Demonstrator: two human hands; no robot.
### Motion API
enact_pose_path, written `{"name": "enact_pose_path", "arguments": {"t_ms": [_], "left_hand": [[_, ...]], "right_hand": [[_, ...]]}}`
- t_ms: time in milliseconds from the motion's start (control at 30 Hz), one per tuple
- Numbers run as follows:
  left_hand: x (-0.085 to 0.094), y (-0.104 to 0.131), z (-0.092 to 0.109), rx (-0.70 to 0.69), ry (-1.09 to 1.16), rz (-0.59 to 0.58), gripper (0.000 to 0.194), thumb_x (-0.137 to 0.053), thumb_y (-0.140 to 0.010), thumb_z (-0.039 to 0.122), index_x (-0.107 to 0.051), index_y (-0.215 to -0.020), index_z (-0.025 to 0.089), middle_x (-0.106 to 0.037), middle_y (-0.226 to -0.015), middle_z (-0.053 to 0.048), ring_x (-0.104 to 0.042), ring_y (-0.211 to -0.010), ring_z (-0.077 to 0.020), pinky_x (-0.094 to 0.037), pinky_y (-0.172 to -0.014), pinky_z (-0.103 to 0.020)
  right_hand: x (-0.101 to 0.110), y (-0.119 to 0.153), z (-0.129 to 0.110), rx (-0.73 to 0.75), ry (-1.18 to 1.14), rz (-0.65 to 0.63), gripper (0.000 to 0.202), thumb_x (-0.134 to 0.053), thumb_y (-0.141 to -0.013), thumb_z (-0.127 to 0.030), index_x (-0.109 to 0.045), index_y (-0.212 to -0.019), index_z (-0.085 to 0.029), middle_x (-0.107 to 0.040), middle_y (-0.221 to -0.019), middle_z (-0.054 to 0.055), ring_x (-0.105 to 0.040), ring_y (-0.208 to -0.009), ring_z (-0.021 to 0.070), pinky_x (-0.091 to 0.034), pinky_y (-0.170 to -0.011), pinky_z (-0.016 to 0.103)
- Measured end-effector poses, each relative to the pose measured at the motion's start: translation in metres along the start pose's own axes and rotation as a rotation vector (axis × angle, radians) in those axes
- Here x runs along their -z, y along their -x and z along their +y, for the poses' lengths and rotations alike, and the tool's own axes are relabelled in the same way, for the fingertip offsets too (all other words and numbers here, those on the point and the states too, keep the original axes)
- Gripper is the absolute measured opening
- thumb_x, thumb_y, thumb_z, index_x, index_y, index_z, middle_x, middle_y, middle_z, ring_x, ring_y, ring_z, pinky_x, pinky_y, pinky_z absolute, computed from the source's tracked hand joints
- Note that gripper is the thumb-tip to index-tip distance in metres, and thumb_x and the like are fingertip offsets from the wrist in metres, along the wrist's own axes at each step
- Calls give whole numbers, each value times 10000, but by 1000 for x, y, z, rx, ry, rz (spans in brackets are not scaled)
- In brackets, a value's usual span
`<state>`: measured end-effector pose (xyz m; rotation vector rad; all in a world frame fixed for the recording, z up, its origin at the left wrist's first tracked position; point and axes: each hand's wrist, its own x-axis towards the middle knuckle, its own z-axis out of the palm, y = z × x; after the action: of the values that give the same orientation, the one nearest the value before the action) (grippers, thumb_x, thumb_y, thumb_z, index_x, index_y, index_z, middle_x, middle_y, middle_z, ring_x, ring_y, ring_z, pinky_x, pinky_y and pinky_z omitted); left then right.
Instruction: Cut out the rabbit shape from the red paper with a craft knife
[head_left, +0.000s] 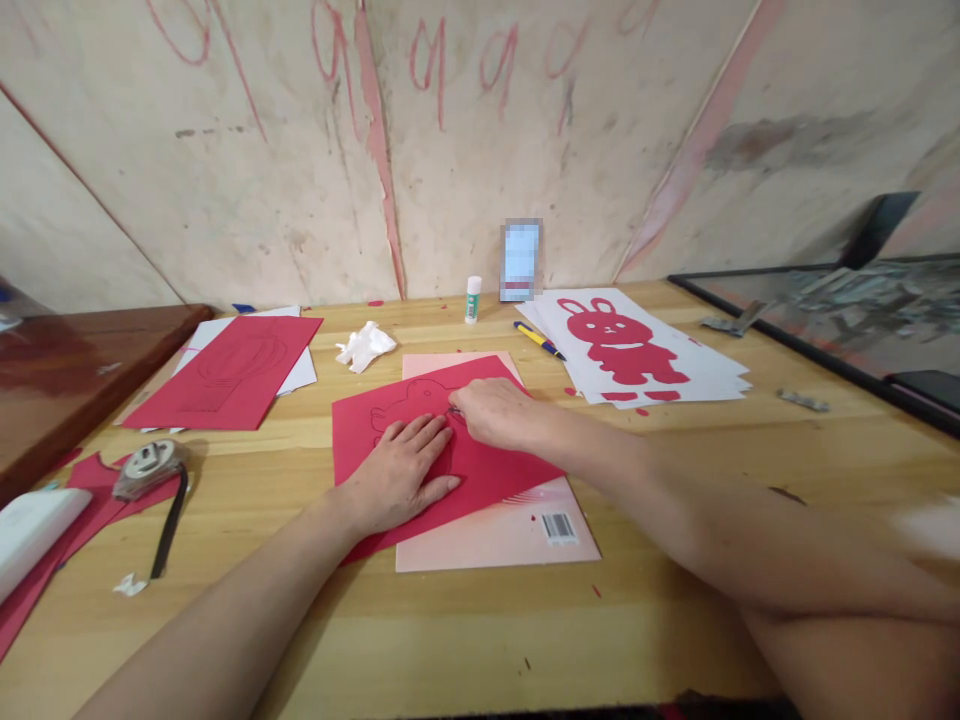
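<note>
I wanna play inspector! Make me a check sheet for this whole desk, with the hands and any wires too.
Surface: wooden table, light-coloured, with a few tiny red bits.
Job's things: red sheet with a drawn outline, lying over a pink booklet with a barcode.
Clutter: crumpled tissue, glue stick standing up, yellow-and-blue pen, tape measure, red rabbit on white paper.
Grippers: bare hands; left hand flat on the red sheet, right hand gripping a small tool, mostly hidden.
Cables: nothing seen.
Surroundings: marked, scribbled wall behind; a blurred upright screen in front of it.
</note>
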<state>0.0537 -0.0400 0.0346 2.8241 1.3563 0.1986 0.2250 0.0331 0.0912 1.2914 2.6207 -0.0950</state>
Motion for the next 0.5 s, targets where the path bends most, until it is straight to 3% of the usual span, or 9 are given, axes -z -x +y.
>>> {"name": "enact_pose_path", "arguments": {"t_ms": [500], "left_hand": [[-2, 0, 0, 7, -13, 0, 610, -327, -969, 551, -411, -1405, 132, -400, -1470, -142, -354, -1369, -303, -324, -1066, -482]], "right_hand": [[10, -3, -7, 10, 51, -54, 332, -476, -813, -114, -703, -1053, -139, -721, -988, 159, -668, -928, 258, -444, -643, 288]]}}
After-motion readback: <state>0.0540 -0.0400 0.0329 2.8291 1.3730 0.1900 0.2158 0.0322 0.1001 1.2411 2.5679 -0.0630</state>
